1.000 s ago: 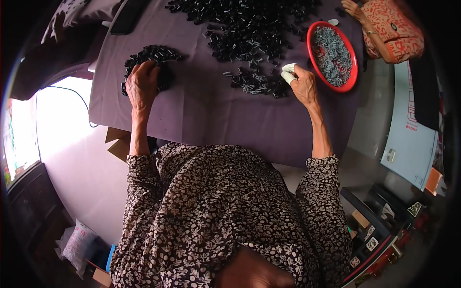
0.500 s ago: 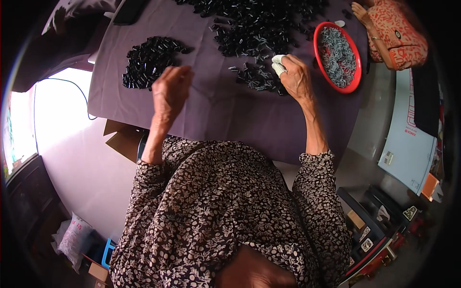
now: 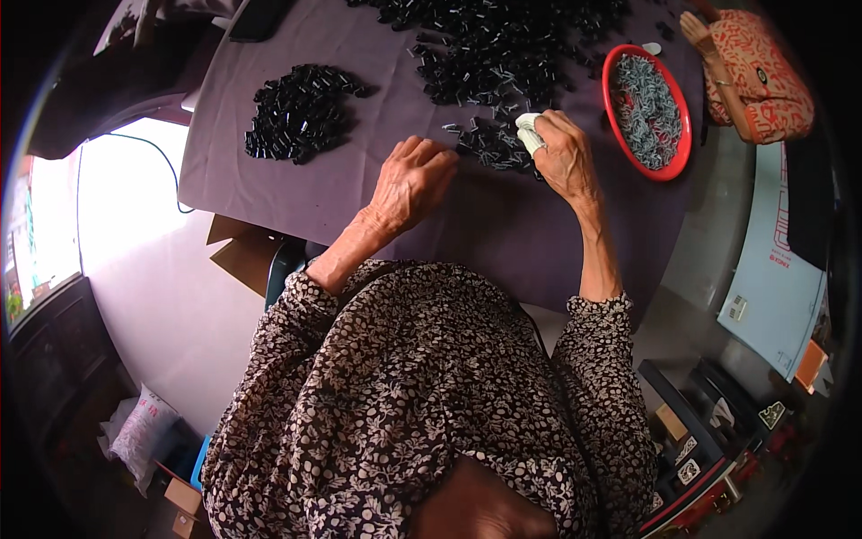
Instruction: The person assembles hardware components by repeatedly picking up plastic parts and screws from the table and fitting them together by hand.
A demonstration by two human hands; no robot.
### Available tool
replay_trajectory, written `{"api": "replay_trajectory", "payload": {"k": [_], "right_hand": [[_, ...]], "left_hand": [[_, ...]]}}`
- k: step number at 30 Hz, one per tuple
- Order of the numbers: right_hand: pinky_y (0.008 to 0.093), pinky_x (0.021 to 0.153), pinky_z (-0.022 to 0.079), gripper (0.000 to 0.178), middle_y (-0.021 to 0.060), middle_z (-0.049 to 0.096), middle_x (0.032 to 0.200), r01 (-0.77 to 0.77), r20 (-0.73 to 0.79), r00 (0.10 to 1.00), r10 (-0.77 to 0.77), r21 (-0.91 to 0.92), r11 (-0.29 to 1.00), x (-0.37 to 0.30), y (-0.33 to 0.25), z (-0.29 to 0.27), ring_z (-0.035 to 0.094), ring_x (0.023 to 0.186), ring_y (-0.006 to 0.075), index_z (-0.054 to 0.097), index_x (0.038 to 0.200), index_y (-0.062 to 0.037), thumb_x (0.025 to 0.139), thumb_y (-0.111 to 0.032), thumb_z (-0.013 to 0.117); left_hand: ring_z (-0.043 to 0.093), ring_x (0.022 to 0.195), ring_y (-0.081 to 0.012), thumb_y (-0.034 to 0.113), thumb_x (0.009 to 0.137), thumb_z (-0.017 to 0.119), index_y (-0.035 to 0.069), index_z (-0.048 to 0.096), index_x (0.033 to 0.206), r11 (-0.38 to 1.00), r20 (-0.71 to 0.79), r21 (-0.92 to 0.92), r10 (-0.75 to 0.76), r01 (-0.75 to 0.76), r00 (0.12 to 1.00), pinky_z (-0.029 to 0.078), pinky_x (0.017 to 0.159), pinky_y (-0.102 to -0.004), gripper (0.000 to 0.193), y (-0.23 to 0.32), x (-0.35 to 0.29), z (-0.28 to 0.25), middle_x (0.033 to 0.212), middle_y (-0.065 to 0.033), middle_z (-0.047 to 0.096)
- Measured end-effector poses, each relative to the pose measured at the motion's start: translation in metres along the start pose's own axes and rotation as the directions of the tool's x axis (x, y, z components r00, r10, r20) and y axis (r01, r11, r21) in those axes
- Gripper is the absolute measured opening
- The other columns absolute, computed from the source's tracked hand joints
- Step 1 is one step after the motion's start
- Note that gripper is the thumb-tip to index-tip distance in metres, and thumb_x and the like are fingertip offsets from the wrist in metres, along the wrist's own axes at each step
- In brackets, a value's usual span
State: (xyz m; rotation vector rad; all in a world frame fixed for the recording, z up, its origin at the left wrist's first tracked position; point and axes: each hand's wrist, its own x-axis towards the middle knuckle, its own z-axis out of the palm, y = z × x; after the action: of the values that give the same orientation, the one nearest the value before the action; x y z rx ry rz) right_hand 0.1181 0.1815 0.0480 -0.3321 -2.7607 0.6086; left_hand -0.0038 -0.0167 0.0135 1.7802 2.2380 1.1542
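My left hand (image 3: 411,185) is over the near part of the table, its fingers bent together and their tips turned down out of sight. Just right of it lies a small mixed heap (image 3: 494,148) of black pieces and thin grey screw-like pieces. My right hand (image 3: 567,160) is at the right side of this heap, fingers pinched together; whatever they hold is hidden. White ribbed coverings (image 3: 530,133) wrap its thumb and a fingertip. A separate heap of short shiny black parts (image 3: 301,115) sits to the left.
A red oval basin (image 3: 611,117) full of grey screw-like pieces stands at right. A large spread of black parts (image 3: 485,45) covers the far middle of the purple tablecloth (image 3: 296,189). Another person's hand (image 3: 696,31) shows at far right. A dark flat object (image 3: 256,22) lies far left.
My left hand has moved right, from beside the left black heap to beside the mixed heap. My right hand stays at the mixed heap. The whole view has shifted slightly.
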Motion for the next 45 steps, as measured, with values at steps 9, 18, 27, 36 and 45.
{"api": "replay_trajectory", "payload": {"k": [9,18,27,36,45], "right_hand": [[0.0388,0.068,0.045,0.019,0.0145,0.055,0.079,0.030,-0.023,0.999,-0.030,0.004,1.000,-0.010,-0.001,0.005,0.053,0.077,0.0319,0.056,0.082,0.0042,0.064,0.008,0.050],[0.0383,0.065,0.044,0.010,0.0125,0.055,0.075,0.129,-0.079,0.989,-0.124,0.066,0.989,0.020,-0.023,0.017,0.053,0.073,0.0303,0.056,0.076,0.0020,0.067,0.004,0.055],[0.0383,0.062,0.046,0.010,0.0134,0.055,0.075,0.142,-0.051,0.989,-0.142,0.012,0.990,0.037,-0.025,0.034,0.055,0.071,0.0324,0.057,0.077,0.0000,0.068,0.004,0.053],[0.0348,0.063,0.046,0.017,0.0143,0.059,0.080,-0.022,0.039,0.999,0.017,0.144,0.989,0.024,-0.020,0.024,0.057,0.072,0.0319,0.059,0.086,0.0014,0.070,0.004,0.053],[0.0388,0.061,0.047,0.014,0.0148,0.058,0.077,0.011,-0.032,0.999,-0.003,0.239,0.971,0.028,-0.021,0.029,0.056,0.070,0.0339,0.057,0.081,0.0000,0.068,0.002,0.050]], "left_hand": [[0.052,0.084,-0.0267,0.009,0.071,0.064,0.006,0.060,0.096,0.989,-0.067,0.115,-0.085,0.092,0.994,0.042,0.073,-0.0363,0.026,-0.010,0.006,0.000,0.091,-0.0084,0.056],[0.050,0.087,-0.0245,0.010,0.070,0.065,0.007,0.061,0.097,0.968,-0.113,0.190,-0.144,0.164,0.983,0.039,0.074,-0.0357,0.028,-0.017,0.004,0.000,0.093,-0.0071,0.055],[0.048,0.082,-0.0235,0.007,0.071,0.061,0.009,0.062,0.091,0.979,-0.140,0.175,-0.081,0.105,0.987,0.038,0.069,-0.0354,0.020,-0.027,0.026,0.009,0.086,-0.0045,0.054],[0.048,0.080,-0.0223,0.009,0.074,0.058,0.010,0.060,0.082,0.989,-0.147,0.127,-0.063,0.082,0.987,0.036,0.068,-0.0350,0.009,-0.038,0.032,0.018,0.082,-0.0031,0.052],[0.048,0.084,-0.0212,0.010,0.073,0.061,0.011,0.062,0.088,0.988,-0.020,0.151,0.012,-0.009,1.000,0.036,0.071,-0.0343,0.015,-0.038,0.034,0.009,0.089,-0.0016,0.054]]}}
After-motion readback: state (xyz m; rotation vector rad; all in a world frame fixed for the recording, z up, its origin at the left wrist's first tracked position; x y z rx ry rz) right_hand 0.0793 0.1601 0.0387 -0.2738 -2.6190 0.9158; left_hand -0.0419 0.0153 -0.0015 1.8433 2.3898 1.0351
